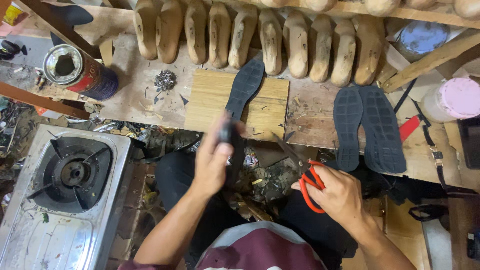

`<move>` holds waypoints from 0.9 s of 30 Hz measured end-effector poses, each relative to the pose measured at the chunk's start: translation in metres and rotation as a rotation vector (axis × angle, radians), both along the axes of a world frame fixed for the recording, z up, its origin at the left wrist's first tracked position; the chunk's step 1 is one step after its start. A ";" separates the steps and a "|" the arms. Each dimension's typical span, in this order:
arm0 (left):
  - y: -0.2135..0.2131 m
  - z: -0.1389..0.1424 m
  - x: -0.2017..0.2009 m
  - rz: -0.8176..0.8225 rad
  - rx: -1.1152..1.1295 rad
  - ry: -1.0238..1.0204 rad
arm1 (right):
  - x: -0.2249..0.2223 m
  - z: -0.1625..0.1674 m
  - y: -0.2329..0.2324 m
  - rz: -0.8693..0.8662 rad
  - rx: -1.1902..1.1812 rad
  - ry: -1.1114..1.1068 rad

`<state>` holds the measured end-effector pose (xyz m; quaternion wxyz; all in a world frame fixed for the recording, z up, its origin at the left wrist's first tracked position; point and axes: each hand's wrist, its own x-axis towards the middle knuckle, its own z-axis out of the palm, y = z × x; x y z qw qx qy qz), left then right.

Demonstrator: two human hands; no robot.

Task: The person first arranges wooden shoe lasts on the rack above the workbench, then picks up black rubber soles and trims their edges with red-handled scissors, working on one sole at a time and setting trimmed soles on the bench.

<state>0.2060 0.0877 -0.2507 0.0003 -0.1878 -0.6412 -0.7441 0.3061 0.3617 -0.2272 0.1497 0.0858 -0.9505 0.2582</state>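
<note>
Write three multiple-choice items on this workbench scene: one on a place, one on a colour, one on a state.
1. Where does the gas stove sit?
A. lower left
B. upper right
C. on the wooden board

2. What colour are the scissors' handles?
A. blue
B. red
C. green

3. What is the left hand doing?
A. resting flat on the bench
B. holding a dark sole
C. touching the stove

Answers: 1 A, the stove fills the lower left corner. 2 B, red loops show around the right hand fingers. 3 B, the left hand grips a dark sole lying over the wooden board.
</note>
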 end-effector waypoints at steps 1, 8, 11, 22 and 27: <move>-0.001 0.004 -0.004 0.056 0.109 0.088 | 0.001 -0.002 -0.001 -0.021 -0.006 -0.009; 0.004 -0.013 -0.048 0.377 -0.309 0.340 | 0.013 -0.016 -0.005 -0.104 -0.094 -0.109; 0.012 -0.036 -0.048 0.343 -0.464 0.033 | 0.019 -0.023 -0.007 -0.129 -0.119 -0.140; 0.030 -0.048 -0.056 0.391 -0.786 0.340 | 0.017 -0.033 0.005 -0.194 0.137 -0.065; 0.028 -0.046 -0.052 0.409 -0.804 0.412 | 0.015 -0.027 0.031 -0.314 0.348 -0.140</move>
